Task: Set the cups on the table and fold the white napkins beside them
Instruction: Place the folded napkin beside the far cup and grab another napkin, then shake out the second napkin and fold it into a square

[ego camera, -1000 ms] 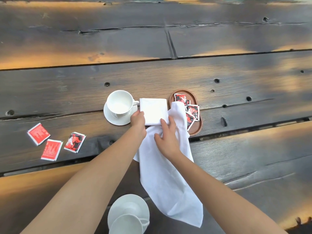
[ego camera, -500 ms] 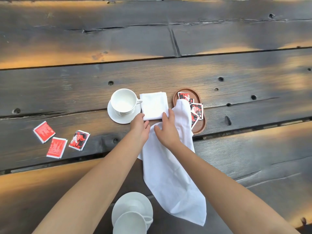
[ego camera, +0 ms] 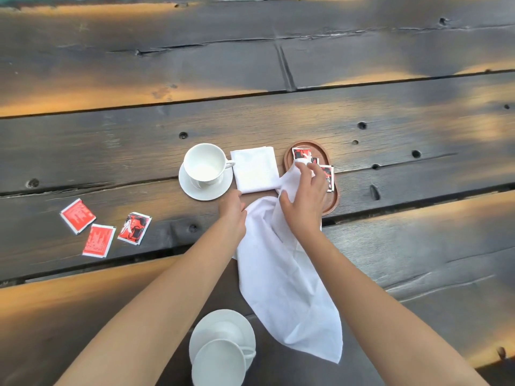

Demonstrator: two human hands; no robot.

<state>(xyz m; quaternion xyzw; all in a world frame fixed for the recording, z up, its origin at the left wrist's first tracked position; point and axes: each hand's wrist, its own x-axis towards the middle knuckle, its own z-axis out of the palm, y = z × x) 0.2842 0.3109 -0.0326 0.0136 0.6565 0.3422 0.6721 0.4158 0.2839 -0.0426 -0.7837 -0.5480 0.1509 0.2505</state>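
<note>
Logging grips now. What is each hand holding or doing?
Left hand: resting on the unfolded napkin's edge; grip cannot be told.
Right hand: fingers closed on the unfolded napkin's top corner.

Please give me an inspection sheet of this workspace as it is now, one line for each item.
Surface: dark weathered plank wooden table, with cracks and knot holes.
Job's things: white cup on saucer beside folded white napkin; unfolded white cloth napkin lying loose; second white cup and saucer at near edge.
Clutter: three red sachets on table; more sachets in oval brown wooden tray.
Hands: left hand rests on the unfolded napkin's edge; right hand pinches its top corner over the tray.
Cables: nothing seen.
Surroundings: nothing seen beyond the table.
</note>
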